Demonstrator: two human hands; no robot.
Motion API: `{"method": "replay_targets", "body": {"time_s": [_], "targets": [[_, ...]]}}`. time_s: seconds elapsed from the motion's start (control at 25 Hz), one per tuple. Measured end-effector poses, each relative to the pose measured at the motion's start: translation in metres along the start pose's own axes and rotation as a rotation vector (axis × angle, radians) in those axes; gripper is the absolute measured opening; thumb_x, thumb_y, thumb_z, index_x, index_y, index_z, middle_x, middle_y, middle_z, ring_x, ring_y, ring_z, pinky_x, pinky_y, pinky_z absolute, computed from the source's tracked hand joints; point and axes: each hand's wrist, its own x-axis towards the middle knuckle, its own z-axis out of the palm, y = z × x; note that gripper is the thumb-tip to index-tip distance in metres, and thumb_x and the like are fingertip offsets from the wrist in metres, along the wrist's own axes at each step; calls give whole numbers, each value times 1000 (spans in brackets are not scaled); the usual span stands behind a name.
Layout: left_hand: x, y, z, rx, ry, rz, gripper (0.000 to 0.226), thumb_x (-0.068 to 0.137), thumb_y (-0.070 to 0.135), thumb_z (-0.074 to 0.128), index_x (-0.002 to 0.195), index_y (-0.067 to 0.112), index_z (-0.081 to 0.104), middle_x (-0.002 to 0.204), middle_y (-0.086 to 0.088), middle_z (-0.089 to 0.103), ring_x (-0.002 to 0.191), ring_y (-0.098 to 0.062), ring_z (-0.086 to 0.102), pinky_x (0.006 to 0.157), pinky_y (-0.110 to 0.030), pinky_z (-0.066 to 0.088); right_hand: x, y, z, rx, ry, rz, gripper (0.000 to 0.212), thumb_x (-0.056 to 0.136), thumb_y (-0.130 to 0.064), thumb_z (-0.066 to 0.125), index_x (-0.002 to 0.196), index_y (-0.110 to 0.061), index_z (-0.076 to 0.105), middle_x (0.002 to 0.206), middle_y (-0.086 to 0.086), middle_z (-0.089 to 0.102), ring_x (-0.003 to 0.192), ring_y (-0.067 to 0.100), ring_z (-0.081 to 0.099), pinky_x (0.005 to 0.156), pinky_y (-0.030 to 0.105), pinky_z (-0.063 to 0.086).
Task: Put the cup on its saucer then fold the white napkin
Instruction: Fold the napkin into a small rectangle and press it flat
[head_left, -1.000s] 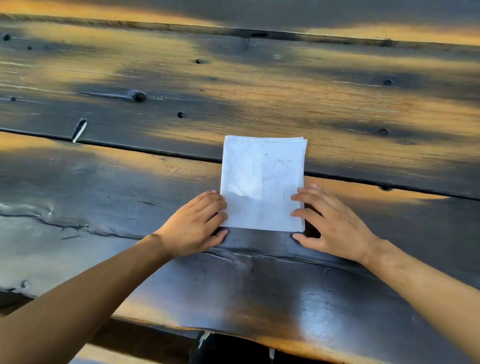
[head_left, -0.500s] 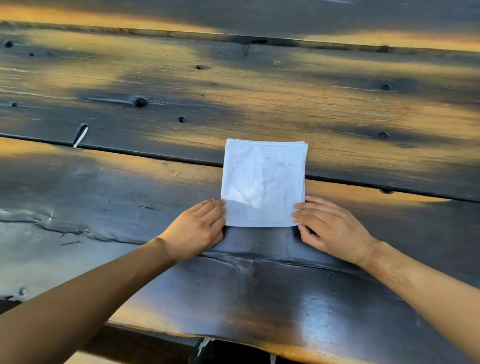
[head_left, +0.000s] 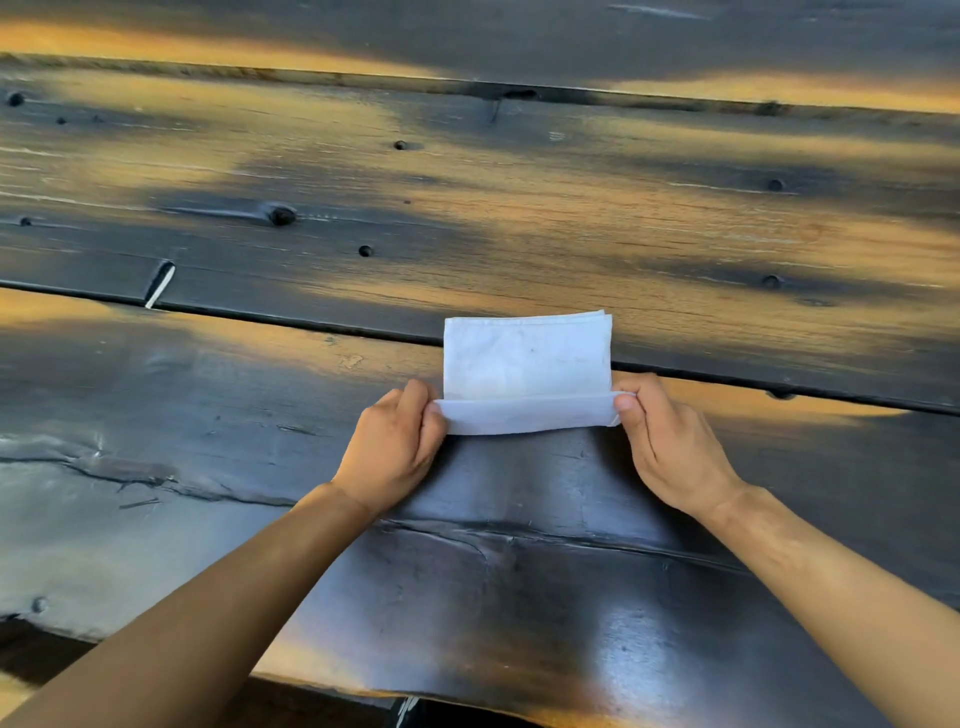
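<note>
A white napkin (head_left: 524, 358) lies folded in several layers on the dark wooden table (head_left: 519, 208), near its middle. Its near edge is lifted off the wood and curled toward the far edge. My left hand (head_left: 397, 441) pinches the near left corner between thumb and fingers. My right hand (head_left: 662, 436) pinches the near right corner the same way. Both forearms reach in from the bottom of the view. No cup or saucer is in view.
The table is made of wide dark planks with knots and long gaps (head_left: 311, 325) between them. A crack (head_left: 130, 475) runs through the near plank at the left. The table's near edge (head_left: 337, 686) crosses the bottom of the view.
Both hands went from resting flat at the napkin's near corners to pinching them. The near edge has risen off the table and moved toward the far edge.
</note>
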Motion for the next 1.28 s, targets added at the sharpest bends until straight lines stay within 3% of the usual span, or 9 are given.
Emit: {"method": "replay_targets", "body": {"time_s": [0.12, 0.24, 0.36, 0.52, 0.72, 0.96, 1.08, 1.2, 1.28], "targets": [[24, 7, 4, -20, 63, -122, 30, 99, 27, 34, 93, 2, 50, 62, -20, 58, 57, -46, 54, 55, -37, 21, 19, -7, 2, 2, 81, 98, 39, 101, -56, 18, 110, -26, 41, 71, 10, 63, 62, 35, 56, 57, 34, 37], [46, 10, 13, 39, 91, -212, 30, 101, 28, 32, 101, 3, 49, 65, -22, 61, 59, -49, 56, 53, -42, 33, 44, -11, 5, -63, 80, 210, 43, 99, -54, 17, 109, -20, 41, 71, 16, 63, 63, 39, 55, 55, 39, 41], [63, 10, 22, 91, 75, -313, 24, 106, 26, 33, 101, 5, 44, 63, -20, 57, 61, -49, 57, 53, -41, 32, 66, -11, 8, -66, 50, 311, 30, 105, -47, 24, 104, -21, 39, 76, 15, 62, 70, 41, 56, 60, 45, 48], [83, 7, 28, 119, -4, -414, 18, 106, 24, 31, 97, 9, 35, 76, -28, 64, 70, -49, 60, 55, -41, 33, 85, -5, 14, -43, 42, 415, 27, 105, -48, 28, 98, -24, 36, 81, 8, 60, 75, 37, 56, 62, 40, 44], [98, 2, 33, 267, -105, -424, 18, 104, 18, 30, 105, 4, 41, 84, -27, 68, 77, -47, 65, 57, -39, 35, 103, 0, 19, -37, 37, 531, 21, 104, -44, 35, 102, -23, 38, 75, -2, 54, 78, 33, 55, 65, 36, 40], [101, -2, 31, 284, -48, -431, 24, 101, 25, 36, 86, 9, 43, 75, -22, 67, 71, -45, 62, 55, -37, 33, 108, -5, 18, -115, 91, 596, 41, 100, -47, 44, 110, -8, 48, 92, 16, 69, 83, 40, 67, 73, 44, 57], [98, -1, 30, 284, -43, -458, 32, 103, 33, 34, 86, 9, 48, 77, -20, 68, 73, -44, 63, 55, -37, 37, 103, -6, 15, -189, 73, 644, 47, 100, -52, 39, 103, -9, 55, 96, 22, 71, 91, 42, 66, 73, 39, 51], [89, 0, 27, 225, 92, -461, 32, 103, 37, 38, 94, 8, 50, 80, -17, 66, 75, -41, 62, 59, -42, 47, 95, -16, 12, -206, 245, 646, 44, 100, -50, 41, 102, -12, 61, 103, 16, 70, 99, 40, 62, 72, 38, 41], [74, 1, 25, 258, 240, -218, 22, 101, 26, 46, 102, 5, 53, 94, -16, 63, 86, -39, 58, 71, -44, 48, 87, -30, 13, -174, 429, 492, 33, 101, -39, 44, 106, -10, 61, 107, 13, 64, 102, 35, 58, 80, 40, 43]]}}
